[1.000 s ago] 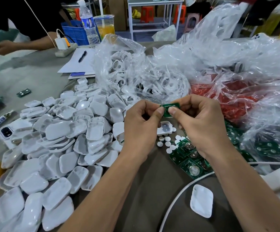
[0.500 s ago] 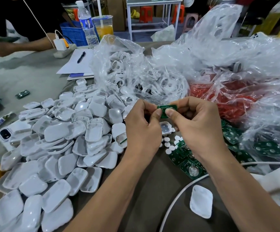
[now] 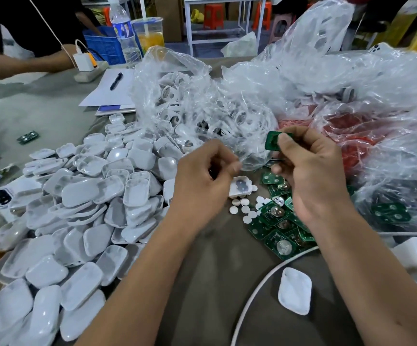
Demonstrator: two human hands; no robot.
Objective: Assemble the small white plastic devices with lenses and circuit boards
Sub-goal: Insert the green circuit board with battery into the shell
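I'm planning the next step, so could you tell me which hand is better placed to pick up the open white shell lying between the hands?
Left. The left hand hovers beside the open white shell, while the right hand grips a green circuit board.

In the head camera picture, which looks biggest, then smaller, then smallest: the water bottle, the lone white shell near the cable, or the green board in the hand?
1. Water bottle.
2. Lone white shell; it lies nearer the camera, so this order is unsure.
3. Green board, partly covered by the right hand.
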